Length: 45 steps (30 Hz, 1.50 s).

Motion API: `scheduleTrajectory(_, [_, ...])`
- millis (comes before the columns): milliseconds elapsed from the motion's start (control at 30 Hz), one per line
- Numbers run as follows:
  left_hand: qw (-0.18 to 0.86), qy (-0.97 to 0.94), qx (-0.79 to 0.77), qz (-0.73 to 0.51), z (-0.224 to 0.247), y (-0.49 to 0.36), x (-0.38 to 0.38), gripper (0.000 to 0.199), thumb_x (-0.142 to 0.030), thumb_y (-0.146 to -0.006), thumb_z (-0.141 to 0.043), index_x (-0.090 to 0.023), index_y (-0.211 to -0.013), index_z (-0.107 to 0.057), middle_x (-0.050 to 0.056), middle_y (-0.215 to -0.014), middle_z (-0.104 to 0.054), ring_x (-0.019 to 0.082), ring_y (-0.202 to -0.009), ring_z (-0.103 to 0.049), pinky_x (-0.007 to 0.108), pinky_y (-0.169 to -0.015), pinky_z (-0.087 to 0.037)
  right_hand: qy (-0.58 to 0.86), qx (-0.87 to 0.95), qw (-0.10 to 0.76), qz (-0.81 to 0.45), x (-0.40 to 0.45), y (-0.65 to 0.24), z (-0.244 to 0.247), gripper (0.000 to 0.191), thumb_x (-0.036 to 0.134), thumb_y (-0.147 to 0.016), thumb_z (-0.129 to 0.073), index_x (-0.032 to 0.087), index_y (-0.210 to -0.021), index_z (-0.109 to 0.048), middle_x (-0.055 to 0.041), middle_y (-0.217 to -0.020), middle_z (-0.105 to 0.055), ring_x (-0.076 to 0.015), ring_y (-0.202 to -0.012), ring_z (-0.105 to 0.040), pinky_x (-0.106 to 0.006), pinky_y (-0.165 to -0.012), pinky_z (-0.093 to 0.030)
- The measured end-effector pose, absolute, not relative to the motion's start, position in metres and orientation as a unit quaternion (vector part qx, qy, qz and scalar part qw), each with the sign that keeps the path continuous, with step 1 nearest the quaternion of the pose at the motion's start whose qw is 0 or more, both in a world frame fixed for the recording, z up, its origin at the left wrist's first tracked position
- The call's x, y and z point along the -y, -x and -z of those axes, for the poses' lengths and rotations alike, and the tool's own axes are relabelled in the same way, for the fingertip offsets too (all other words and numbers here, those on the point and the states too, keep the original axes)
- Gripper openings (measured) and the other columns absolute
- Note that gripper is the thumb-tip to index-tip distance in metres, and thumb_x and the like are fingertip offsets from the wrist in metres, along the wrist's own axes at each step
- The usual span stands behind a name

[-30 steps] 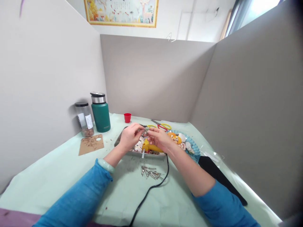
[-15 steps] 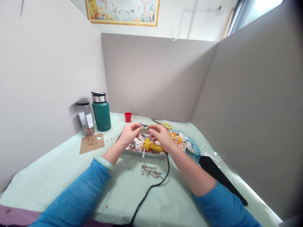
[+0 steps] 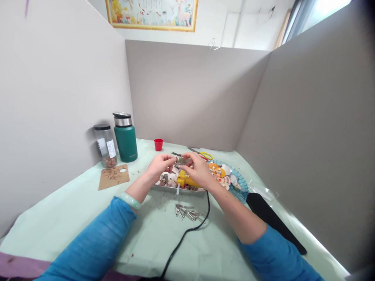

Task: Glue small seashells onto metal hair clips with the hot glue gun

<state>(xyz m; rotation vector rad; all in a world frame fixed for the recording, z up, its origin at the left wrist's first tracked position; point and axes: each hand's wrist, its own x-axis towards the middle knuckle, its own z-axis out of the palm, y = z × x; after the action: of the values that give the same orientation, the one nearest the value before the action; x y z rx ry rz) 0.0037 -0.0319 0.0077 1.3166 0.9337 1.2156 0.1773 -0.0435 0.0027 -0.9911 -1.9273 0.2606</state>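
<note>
1. At the centre of the frame, above the tray [image 3: 175,190], I have a small greenish piece [image 3: 182,160] at my fingertips; the fingers of my left hand [image 3: 159,166] are pinched nearly closed at its left end.
2. On its right side, my right hand [image 3: 198,169] has thumb and forefinger parted around it; I cannot tell how firmly they grip.
3. Below my hands, the yellow glue gun [image 3: 187,179] lies over shells, its nozzle poking past the tray's near edge.
4. Right of centre, the blue plate [image 3: 242,184] of shells sits close beside the tray, leaving little room there; scissors [image 3: 206,155] lie behind.
5. Lower centre, metal clips [image 3: 187,213] lie in a pile, with the black cord [image 3: 184,235] curving round their right side.
6. At left, bare cloth [image 3: 70,207] stretches from the brown card [image 3: 113,177] towards the near edge, open beside my sleeve.
</note>
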Motion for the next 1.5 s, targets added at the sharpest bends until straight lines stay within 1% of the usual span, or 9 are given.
scheduleTrajectory(133, [0.485, -0.566, -0.42, -0.518, -0.01, -0.005, 0.033, 0.019, -0.028, -0.067, -0.068, -0.012, -0.071, -0.057, -0.004, -0.049, -0.05, 0.007, -0.043, -0.045, 0.021, -0.045, -0.039, 0.43, 0.78, 0.444, -0.098, 0.042, -0.179, -0.002, 0.032, 0.02, -0.073, -0.065, 0.018, -0.103, -0.056, -0.0054, -0.106, -0.057, -0.0113, -0.069, -0.057, -0.031, -0.075, -0.045])
scheduleTrajectory(300, [0.395, -0.611, -0.457, -0.512, -0.008, -0.004, 0.031, 0.014, -0.024, -0.068, -0.064, -0.013, -0.074, -0.057, -0.002, -0.06, -0.055, 0.007, -0.047, -0.048, 0.02, -0.045, -0.04, 0.444, 0.78, 0.429, -0.097, 0.041, -0.179, -0.002, 0.03, 0.019, -0.073, -0.063, 0.018, -0.102, -0.057, -0.0056, -0.106, -0.057, -0.0114, -0.069, -0.057, -0.032, -0.076, -0.045])
scheduleTrajectory(500, [0.184, -0.726, -0.386, -0.539, -0.003, 0.0, 0.023, 0.006, -0.021, -0.07, -0.061, -0.015, -0.072, -0.059, 0.004, -0.081, -0.058, 0.011, -0.066, -0.054, 0.022, -0.053, -0.045, 0.442, 0.783, 0.425, -0.099, 0.037, -0.181, 0.0, 0.027, 0.018, -0.074, -0.059, 0.018, -0.101, -0.058, -0.0061, -0.106, -0.059, -0.0128, -0.073, -0.058, -0.032, -0.077, -0.046])
scheduleTrajectory(600, [0.124, -0.754, -0.336, -0.55, -0.005, 0.0, 0.025, 0.003, -0.018, -0.073, -0.059, -0.016, -0.073, -0.06, 0.005, -0.086, -0.057, 0.012, -0.07, -0.055, 0.022, -0.055, -0.046, 0.437, 0.785, 0.421, -0.128, 0.035, -0.182, 0.002, 0.027, 0.012, -0.074, -0.054, 0.018, -0.1, -0.059, -0.0059, -0.104, -0.061, -0.0145, -0.08, -0.059, -0.031, -0.077, -0.046])
scheduleTrajectory(700, [0.114, -0.761, -0.301, -0.563, -0.008, 0.0, 0.029, 0.003, -0.019, -0.076, -0.059, -0.016, -0.074, -0.061, 0.005, -0.088, -0.057, 0.012, -0.071, -0.056, 0.022, -0.055, -0.046, 0.435, 0.766, 0.432, -0.193, 0.036, -0.181, -0.002, 0.027, 0.009, -0.073, -0.051, 0.019, -0.098, -0.058, -0.004, -0.098, -0.064, -0.0139, -0.08, -0.06, -0.029, -0.075, -0.047])
scheduleTrajectory(800, [0.135, -0.752, -0.279, -0.582, -0.009, 0.0, 0.03, 0.003, -0.019, -0.077, -0.06, -0.017, -0.075, -0.06, 0.005, -0.085, -0.058, 0.012, -0.072, -0.056, 0.022, -0.057, -0.047, 0.425, 0.729, 0.453, -0.288, 0.041, -0.179, -0.011, 0.024, 0.012, -0.074, -0.053, 0.018, -0.096, -0.058, -0.0026, -0.091, -0.065, -0.0116, -0.07, -0.061, -0.025, -0.064, -0.049])
scheduleTrajectory(967, [0.129, -0.738, -0.274, -0.603, -0.008, 0.001, 0.029, 0.005, -0.02, -0.078, -0.059, -0.017, -0.076, -0.061, 0.004, -0.081, -0.058, 0.011, -0.068, -0.055, 0.022, -0.057, -0.046, 0.381, 0.651, 0.495, -0.432, 0.051, -0.176, -0.022, 0.019, 0.034, -0.084, -0.05, 0.018, -0.091, -0.056, -0.003, -0.084, -0.065, -0.0093, -0.057, -0.058, -0.018, -0.043, -0.042])
scheduleTrajectory(1167, [0.081, -0.762, -0.292, -0.572, -0.004, -0.003, 0.034, 0.008, -0.023, -0.081, -0.057, -0.017, -0.078, -0.062, 0.004, -0.082, -0.061, 0.012, -0.07, -0.055, 0.022, -0.061, -0.046, 0.379, 0.624, 0.501, -0.464, 0.051, -0.172, -0.02, 0.019, 0.034, -0.078, -0.06, 0.017, -0.085, -0.058, -0.0001, -0.072, -0.061, -0.0078, -0.052, -0.056, -0.016, -0.04, -0.04])
scheduleTrajectory(1500, [0.127, -0.759, -0.346, -0.536, 0.009, -0.003, 0.026, 0.012, -0.028, -0.08, -0.056, -0.018, -0.083, -0.063, 0.004, -0.079, -0.064, 0.012, -0.062, -0.056, 0.022, -0.057, -0.045, 0.406, 0.553, 0.467, -0.558, 0.048, -0.18, -0.018, 0.016, 0.029, -0.075, -0.066, 0.016, -0.08, -0.059, -0.0019, -0.072, -0.064, -0.0082, -0.055, -0.058, -0.015, -0.041, -0.041])
